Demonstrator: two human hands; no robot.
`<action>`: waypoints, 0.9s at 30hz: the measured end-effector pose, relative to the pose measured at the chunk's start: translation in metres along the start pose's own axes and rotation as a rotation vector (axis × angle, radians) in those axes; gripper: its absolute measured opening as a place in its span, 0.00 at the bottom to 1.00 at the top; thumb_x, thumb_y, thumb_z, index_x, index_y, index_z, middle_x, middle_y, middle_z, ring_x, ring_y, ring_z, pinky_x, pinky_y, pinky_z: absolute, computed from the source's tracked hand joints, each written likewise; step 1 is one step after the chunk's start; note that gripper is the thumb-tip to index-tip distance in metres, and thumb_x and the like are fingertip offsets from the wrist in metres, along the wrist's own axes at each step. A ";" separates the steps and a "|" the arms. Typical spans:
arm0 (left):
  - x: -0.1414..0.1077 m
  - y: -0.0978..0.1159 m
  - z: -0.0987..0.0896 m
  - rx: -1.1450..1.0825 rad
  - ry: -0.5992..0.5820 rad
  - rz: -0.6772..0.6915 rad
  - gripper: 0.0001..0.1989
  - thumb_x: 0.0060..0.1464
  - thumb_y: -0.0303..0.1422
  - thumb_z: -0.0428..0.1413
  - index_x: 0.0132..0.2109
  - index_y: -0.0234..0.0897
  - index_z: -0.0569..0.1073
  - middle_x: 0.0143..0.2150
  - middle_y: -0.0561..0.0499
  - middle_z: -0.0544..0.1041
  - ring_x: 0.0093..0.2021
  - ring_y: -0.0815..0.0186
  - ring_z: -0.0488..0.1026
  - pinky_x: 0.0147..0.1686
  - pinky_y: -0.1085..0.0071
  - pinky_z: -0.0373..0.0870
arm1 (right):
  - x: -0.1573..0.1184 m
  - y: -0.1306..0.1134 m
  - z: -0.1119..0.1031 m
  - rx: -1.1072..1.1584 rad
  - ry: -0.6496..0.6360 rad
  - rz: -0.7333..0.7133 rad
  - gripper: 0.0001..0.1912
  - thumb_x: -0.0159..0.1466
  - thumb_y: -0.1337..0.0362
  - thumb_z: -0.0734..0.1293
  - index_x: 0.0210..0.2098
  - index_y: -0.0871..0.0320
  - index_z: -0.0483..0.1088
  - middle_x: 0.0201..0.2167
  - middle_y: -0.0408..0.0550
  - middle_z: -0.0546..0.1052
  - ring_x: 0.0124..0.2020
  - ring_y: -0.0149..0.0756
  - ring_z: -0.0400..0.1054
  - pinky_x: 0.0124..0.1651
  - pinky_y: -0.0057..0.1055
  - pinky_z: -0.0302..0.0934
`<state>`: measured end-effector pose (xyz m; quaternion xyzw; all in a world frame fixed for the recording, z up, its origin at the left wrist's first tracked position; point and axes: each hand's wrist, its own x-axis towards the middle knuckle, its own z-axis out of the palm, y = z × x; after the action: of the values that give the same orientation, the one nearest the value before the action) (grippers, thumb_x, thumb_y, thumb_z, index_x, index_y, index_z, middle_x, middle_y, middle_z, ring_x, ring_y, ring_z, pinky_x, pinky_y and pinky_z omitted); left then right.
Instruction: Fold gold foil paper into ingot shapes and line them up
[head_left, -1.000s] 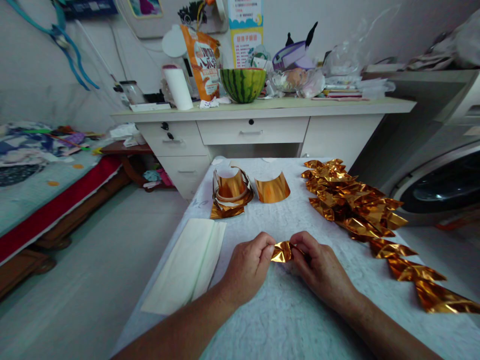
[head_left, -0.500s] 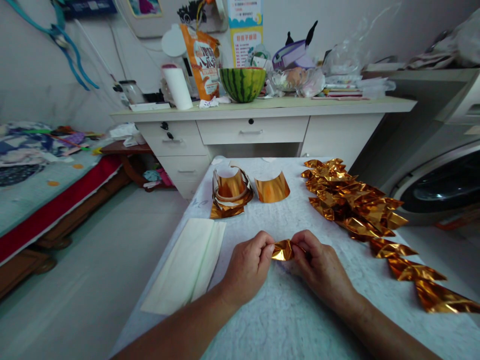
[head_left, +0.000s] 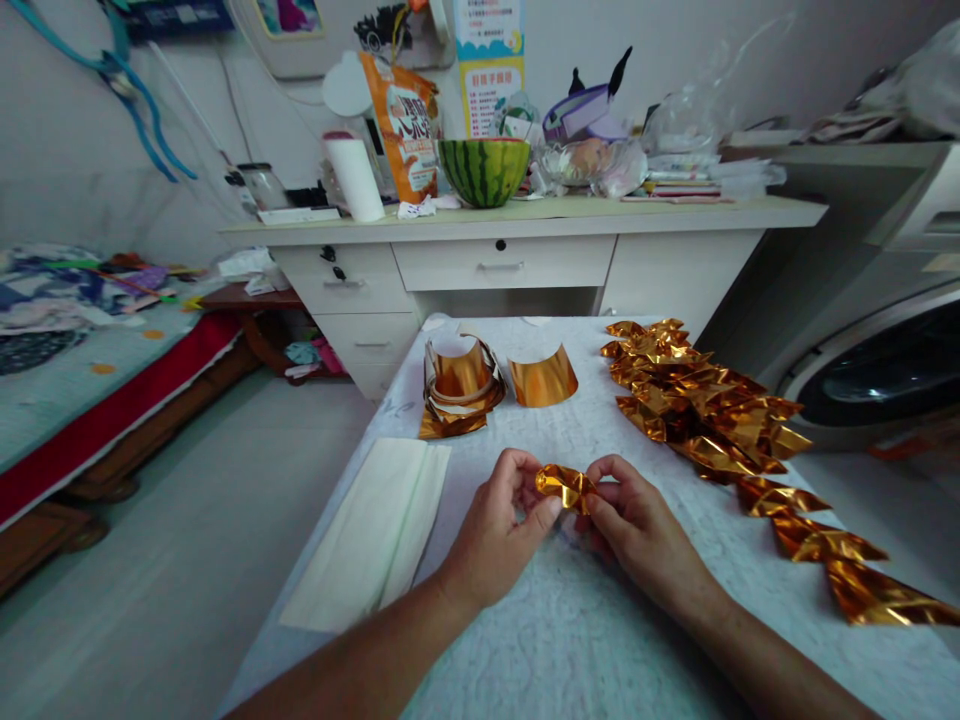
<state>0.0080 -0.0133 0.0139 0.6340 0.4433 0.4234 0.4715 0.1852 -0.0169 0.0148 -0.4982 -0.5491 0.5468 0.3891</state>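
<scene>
Over the front middle of the cloth-covered table, a small folded strip of gold foil is pinched at its right end by the thumb and fingers of my right hand. My left hand is at the strip's left end, its thumb spread away from the curled fingers; they are close to the foil and may touch it. A heap of twisted gold foil pieces lies to the right, trailing towards me. Beyond my hands are a curled stack of gold foil sheets and a single curved sheet.
A flat whitish folded sheet lies left of my left forearm. Behind the table stands a white desk bearing a watermelon half, an orange pouch and clutter. A washing machine is at right, a bed at left.
My left thumb and fingers have loosened and spread from their pinch on the foil. The strip's left end now shows, raised and bent, while my right hand keeps its hold.
</scene>
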 end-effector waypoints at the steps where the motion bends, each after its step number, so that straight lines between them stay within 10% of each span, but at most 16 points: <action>1: 0.001 0.000 0.000 -0.006 0.001 -0.006 0.10 0.59 0.32 0.54 0.46 0.39 0.63 0.38 0.52 0.73 0.38 0.67 0.71 0.38 0.72 0.67 | 0.000 0.000 0.000 0.017 -0.023 0.013 0.11 0.64 0.55 0.63 0.35 0.53 0.57 0.20 0.37 0.71 0.18 0.27 0.60 0.20 0.23 0.51; 10: 0.004 0.003 -0.006 0.213 0.089 0.050 0.07 0.58 0.25 0.51 0.44 0.38 0.70 0.37 0.53 0.76 0.36 0.68 0.73 0.38 0.73 0.68 | -0.005 -0.005 -0.004 -0.389 -0.041 -0.131 0.12 0.65 0.57 0.63 0.29 0.57 0.67 0.21 0.41 0.68 0.22 0.29 0.60 0.24 0.26 0.53; 20: -0.003 0.001 -0.001 0.581 0.091 0.439 0.19 0.52 0.21 0.53 0.51 0.39 0.67 0.34 0.53 0.75 0.34 0.65 0.73 0.38 0.68 0.70 | -0.006 -0.011 -0.003 -0.519 0.076 -0.618 0.04 0.66 0.66 0.64 0.40 0.54 0.70 0.29 0.43 0.68 0.27 0.30 0.64 0.27 0.25 0.58; 27: -0.004 0.009 0.003 0.506 0.057 0.113 0.13 0.50 0.29 0.58 0.44 0.39 0.67 0.35 0.53 0.76 0.32 0.65 0.73 0.35 0.69 0.69 | -0.003 -0.004 -0.007 -0.412 0.253 -0.410 0.05 0.66 0.63 0.63 0.33 0.55 0.66 0.25 0.42 0.71 0.25 0.30 0.66 0.28 0.26 0.60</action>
<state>0.0109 -0.0193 0.0214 0.7433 0.5120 0.3424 0.2611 0.1921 -0.0174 0.0200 -0.5094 -0.6846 0.2680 0.4473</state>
